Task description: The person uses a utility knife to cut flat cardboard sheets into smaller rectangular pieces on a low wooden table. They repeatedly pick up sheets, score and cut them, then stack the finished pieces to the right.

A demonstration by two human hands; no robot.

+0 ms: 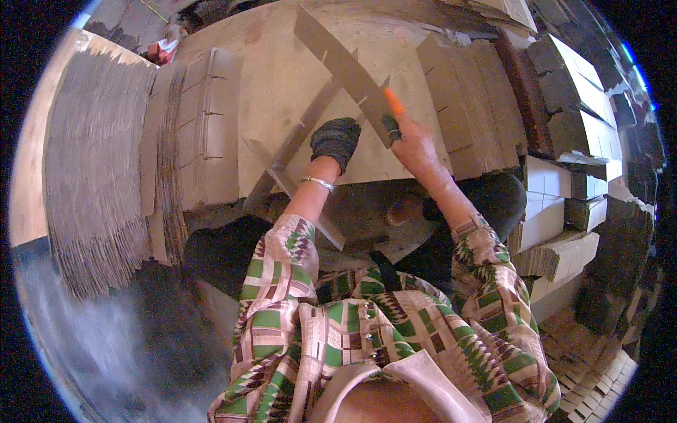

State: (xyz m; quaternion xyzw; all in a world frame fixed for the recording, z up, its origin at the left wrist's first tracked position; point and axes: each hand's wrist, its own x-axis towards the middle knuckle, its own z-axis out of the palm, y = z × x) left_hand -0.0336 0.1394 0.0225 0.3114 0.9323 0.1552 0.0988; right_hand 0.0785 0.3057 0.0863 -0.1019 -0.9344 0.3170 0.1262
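Observation:
My right hand (419, 148) is bare apart from an orange cover on one finger and a dark one on the thumb. It pinches the lower end of a long grey-brown cardboard strip (345, 63), which slants up to the left and has short slits. A second cardboard strip (305, 127) crosses beneath it, slanting down to the left. My left hand (337, 144), in a black glove, is closed around the end of a strip near the crossing; the fingers hide most of it. One narrow strip (310, 211) sticks out over the board's near edge, under my left wrist.
A pale wooden board (268, 53) lies in front of me. To the left stands a tall stack of cardboard sheets (99, 162), beside slit cardboard pieces (204, 120). More slit cardboard (479, 106) lies at the right, with bundled cardboard stacks (575, 92) beyond a rusty bar (523, 92).

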